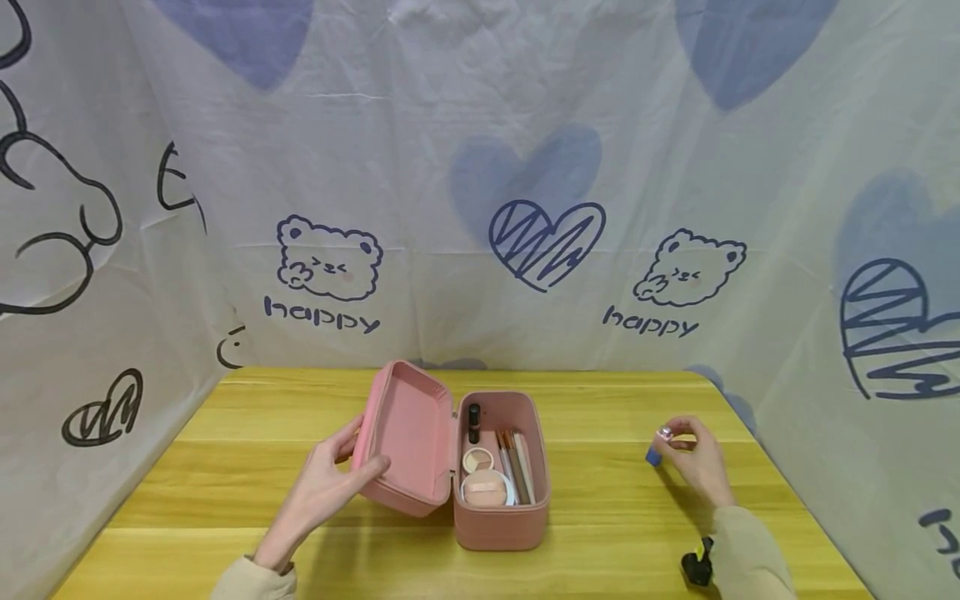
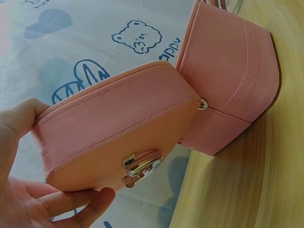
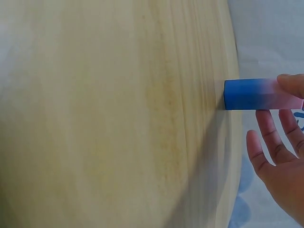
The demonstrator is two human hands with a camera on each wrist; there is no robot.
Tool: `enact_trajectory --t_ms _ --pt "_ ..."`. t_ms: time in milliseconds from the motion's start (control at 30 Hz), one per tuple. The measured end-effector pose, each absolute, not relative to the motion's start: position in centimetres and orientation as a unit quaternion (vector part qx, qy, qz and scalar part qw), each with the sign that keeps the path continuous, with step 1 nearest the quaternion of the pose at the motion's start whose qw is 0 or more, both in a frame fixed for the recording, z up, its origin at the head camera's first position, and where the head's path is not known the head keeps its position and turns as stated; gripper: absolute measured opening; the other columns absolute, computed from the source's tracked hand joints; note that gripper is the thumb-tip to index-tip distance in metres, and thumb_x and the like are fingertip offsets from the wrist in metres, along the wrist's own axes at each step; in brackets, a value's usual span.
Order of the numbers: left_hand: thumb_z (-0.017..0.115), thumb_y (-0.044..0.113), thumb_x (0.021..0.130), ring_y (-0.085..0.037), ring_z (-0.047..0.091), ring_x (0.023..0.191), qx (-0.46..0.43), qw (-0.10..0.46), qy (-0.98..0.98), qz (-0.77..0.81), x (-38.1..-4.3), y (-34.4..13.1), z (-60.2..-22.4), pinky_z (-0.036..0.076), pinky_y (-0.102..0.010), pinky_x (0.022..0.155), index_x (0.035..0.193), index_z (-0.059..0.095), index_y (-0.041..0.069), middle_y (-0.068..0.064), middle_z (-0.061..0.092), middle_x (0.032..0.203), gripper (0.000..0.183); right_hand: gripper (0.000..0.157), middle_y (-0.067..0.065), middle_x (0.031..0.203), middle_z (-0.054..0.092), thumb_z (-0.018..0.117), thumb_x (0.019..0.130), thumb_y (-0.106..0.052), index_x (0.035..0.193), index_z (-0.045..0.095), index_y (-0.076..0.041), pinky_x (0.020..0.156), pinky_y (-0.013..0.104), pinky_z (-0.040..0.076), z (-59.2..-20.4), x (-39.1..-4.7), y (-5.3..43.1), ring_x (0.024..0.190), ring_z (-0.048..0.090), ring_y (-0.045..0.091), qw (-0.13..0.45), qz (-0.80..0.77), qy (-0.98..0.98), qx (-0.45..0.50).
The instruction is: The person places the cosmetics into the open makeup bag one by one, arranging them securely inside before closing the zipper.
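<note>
A pink zippered makeup case [image 1: 501,529] stands on the table with its lid [image 1: 411,437] swung out to the left. My left hand [image 1: 322,487] grips the lid's outer edge, thumb over the rim; in the left wrist view the fingers [image 2: 85,206] lie beneath it, near a gold-coloured clasp [image 2: 142,166]. Inside the case are a black tube [image 1: 474,417], a round three-shade palette [image 1: 477,460], a powder puff [image 1: 483,486] and several slim sticks [image 1: 517,467]. Far to the right, my right hand [image 1: 701,462] pinches a small square tube [image 3: 249,94], blue fading to pink, its blue end close to the tabletop.
The wooden table [image 1: 600,533] runs back to a hanging white cloth [image 1: 420,167] printed with hearts and bears, which also closes off both sides. A black object with a yellow mark [image 1: 699,565] is beside the right sleeve [image 1: 750,554].
</note>
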State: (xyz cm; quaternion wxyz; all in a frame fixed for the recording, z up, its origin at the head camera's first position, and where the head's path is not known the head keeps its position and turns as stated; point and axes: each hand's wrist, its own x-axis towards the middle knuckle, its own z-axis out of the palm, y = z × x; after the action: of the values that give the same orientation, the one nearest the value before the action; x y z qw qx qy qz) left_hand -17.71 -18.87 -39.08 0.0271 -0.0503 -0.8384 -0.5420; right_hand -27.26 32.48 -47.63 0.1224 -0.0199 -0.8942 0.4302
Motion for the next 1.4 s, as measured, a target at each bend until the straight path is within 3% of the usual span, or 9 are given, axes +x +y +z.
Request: enact_trajectory --t_ms 400,767,1200,1400 --pt "0.070 0.023 0.092 -0.032 0.067 0.118 -0.050 0.027 -0.839 -0.542 -17.8 -18.9 -39.1 0.051 -0.023 0.089 0.156 0.030 -0.003 -0.025 0.062 0.137 0.080 0.034 0.023 0.118 0.065 0.074 0.092 -0.015 0.117 0.057 0.001 0.077 0.010 0.048 -47.6 -27.4 32.3 0.083 0.054 -0.012 0.130 0.441 -0.888 -0.016" --pt "0.070 0.022 0.092 -0.032 0.068 0.116 -0.052 0.031 -0.838 -0.542 -17.8 -18.9 -39.2 0.054 -0.026 0.090 0.156 0.030 -0.003 -0.026 0.061 0.137 0.079 0.041 0.019 0.119 0.065 0.075 0.092 -0.028 0.120 0.059 -0.002 0.077 0.013 0.051 -46.0 -27.4 31.2 0.087 0.059 -0.009 0.117 0.452 -0.884 -0.006" --pt "0.070 0.023 0.092 -0.033 0.068 0.115 -0.051 0.032 -0.837 -0.543 -17.7 -18.9 -39.3 0.056 -0.045 0.098 0.156 0.030 -0.003 -0.028 0.060 0.138 0.080 0.039 0.019 0.119 0.066 0.076 0.091 -0.025 0.118 0.061 -0.001 0.077 0.014 0.052 -43.7 -27.9 28.8 0.087 0.064 -0.008 0.105 0.492 -0.864 0.023" --pt "0.070 0.023 0.092 -0.034 0.067 0.117 -0.049 0.031 -0.838 -0.543 -17.7 -18.8 -39.2 0.055 -0.048 0.099 0.156 0.030 -0.003 -0.027 0.060 0.139 0.080 0.041 0.020 0.120 0.067 0.077 0.090 -0.026 0.118 0.061 -0.001 0.078 0.016 0.053 -42.4 -28.3 27.7 0.089 0.066 -0.005 0.097 0.498 -0.861 0.039"
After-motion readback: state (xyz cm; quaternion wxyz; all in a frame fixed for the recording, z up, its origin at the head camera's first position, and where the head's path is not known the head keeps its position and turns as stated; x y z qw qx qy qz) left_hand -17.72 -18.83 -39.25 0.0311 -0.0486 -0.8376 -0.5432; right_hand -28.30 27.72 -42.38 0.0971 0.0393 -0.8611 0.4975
